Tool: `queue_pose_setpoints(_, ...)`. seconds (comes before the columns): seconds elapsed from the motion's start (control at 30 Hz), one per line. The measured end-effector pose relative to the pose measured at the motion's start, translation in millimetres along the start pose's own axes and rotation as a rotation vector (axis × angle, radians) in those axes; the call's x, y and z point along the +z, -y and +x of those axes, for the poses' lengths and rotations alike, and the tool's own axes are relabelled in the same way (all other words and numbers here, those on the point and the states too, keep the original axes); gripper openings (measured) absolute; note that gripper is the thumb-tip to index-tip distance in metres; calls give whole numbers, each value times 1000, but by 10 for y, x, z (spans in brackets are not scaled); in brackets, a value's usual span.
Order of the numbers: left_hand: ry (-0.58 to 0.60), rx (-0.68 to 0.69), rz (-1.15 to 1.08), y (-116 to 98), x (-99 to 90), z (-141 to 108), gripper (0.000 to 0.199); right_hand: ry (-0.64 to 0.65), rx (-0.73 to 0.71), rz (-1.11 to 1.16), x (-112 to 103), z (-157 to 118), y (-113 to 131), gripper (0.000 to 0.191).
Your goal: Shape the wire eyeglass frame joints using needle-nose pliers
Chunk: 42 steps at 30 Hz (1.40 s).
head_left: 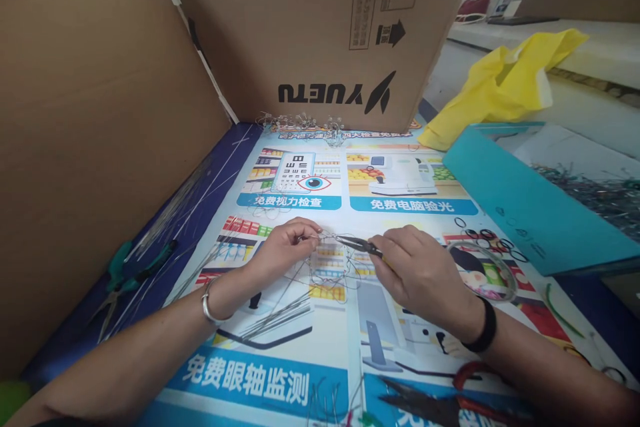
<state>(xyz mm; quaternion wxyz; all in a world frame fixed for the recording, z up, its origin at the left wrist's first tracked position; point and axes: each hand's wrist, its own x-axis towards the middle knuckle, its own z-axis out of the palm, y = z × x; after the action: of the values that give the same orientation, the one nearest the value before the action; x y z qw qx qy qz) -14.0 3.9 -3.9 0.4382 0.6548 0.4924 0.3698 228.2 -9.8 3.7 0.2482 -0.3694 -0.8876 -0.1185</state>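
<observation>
Step in hand looked like working wire with pliers. Left hand pinched the wire; right hand gripped the pliers, tips at the wire, bite too small to tell. Wire sat between hands, over mid-sheet. Next move probably called for a steady left pinch. Cardboard bounded left and far sides; teal box, dish and scissors crowded right; most room ran ahead.

We see slender silvery wires of shiny metal, pointed pliers of dark metal, a polished metal silver-coloured bangle, matt brown cardboard panel and crumpled yellow plastic-looking sheet.
</observation>
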Motion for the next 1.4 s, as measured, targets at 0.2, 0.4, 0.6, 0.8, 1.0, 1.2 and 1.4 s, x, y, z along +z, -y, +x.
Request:
queue_pose_setpoints(0.2, -25, -14, 36, -10, -6, -10, 11, 3, 66, 36, -15, -19, -113, 20)
queue_pose_setpoints(0.4, -48, -36, 45, -23, 41, -29, 10, 104, 94, -42, -6, 6, 2, 22)
queue_pose_setpoints(0.6, -101, -58, 20, -59, 109, -58, 12, 153, 134, -101, -10, 26, 118, 23)
queue_pose_setpoints(0.8, -146, -38, 37, -48, 147, -94, 12, 198, 136, -162, -11, 58, 169, 19)
queue_pose_setpoints(1.0, -222, -32, 22, -44, 227, -119, 10, 184, 143, -202, 9, 68, 213, 16)
queue_pose_setpoints(1.2, -271, -29, 19, -64, 273, -137, 11, 169, 153, -213, 25, 77, 230, 15)
queue_pose_setpoints(1.4, -287, -38, 28, -91, 286, -153, 10, 179, 161, -228, 29, 90, 250, 16)
